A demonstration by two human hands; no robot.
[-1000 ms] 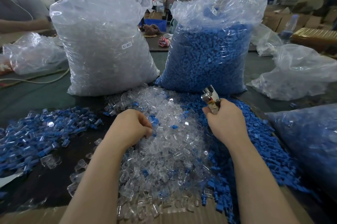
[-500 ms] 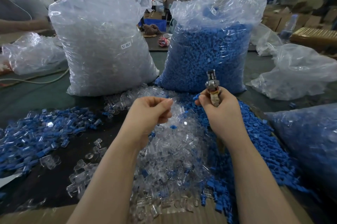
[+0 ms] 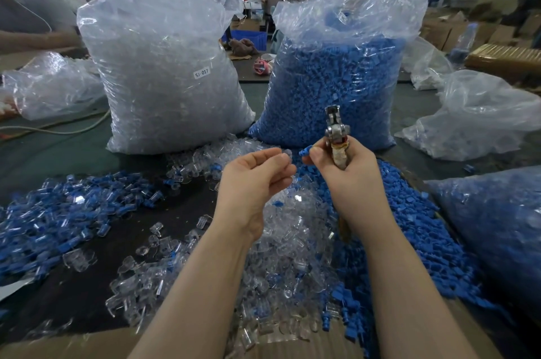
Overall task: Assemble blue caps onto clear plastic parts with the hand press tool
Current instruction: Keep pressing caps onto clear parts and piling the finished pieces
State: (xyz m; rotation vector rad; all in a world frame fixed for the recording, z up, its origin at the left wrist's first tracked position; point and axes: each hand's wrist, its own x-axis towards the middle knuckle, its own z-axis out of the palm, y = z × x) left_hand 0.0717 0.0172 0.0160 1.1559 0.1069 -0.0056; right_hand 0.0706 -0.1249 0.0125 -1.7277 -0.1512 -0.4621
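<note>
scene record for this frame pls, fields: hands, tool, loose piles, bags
left hand: raised, pinches a clear part at the fingertips
right hand: grips the press tool, head up, and pinches a blue cap
cap vs part: close, not yet joined
clear pile: loose, under the hands
blue pile: loose, right of the clear pile
mixed pile: blue and clear pieces, far left
clear bag: upright, back left, label SJ-017
blue bag: upright, back right
</note>
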